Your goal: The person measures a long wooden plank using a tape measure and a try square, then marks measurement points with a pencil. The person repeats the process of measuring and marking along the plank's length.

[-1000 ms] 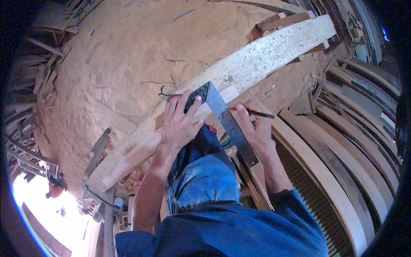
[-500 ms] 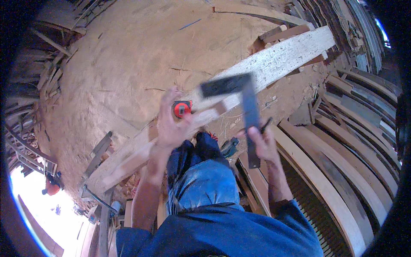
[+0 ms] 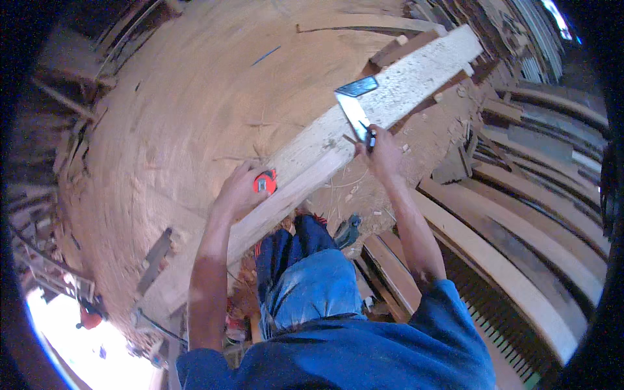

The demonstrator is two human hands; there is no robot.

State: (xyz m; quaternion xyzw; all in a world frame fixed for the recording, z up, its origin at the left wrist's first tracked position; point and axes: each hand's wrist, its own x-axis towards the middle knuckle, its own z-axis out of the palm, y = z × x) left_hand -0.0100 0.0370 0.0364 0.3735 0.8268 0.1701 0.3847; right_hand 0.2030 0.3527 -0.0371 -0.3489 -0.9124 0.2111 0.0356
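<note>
At upper centre, our right grip (image 3: pixel 381 151) is holding the square (image 3: pixel 353 112), pointing up-left over a beam (image 3: pixel 305 153) slanting toward upper right, our left grip (image 3: pixel 235 192) clasping a tape measure (image 3: pixel 265 182).

A: At the left hand (image 3: pixel 234 192), over the plank's (image 3: pixel 416 75) far long edge, what was lost?

B: Its palm was hidden. Fingers covered the left side of the tape measure (image 3: pixel 265 183); detail on its face was too small to tell.

A: Right hand (image 3: pixel 385 151), near long edge?

B: It hid the lower end of the square's (image 3: pixel 352 108) blade. A dark stick's (image 3: pixel 371 139) tip couldn't be made out.

A: Plank's lower-left end?

B: Partly behind the left forearm (image 3: pixel 210 279). Specks toward the upper-right corner were too fine to identify.

A: Shirt (image 3: pixel 338 354)?

B: The view's bottom edge cut it off.
</note>
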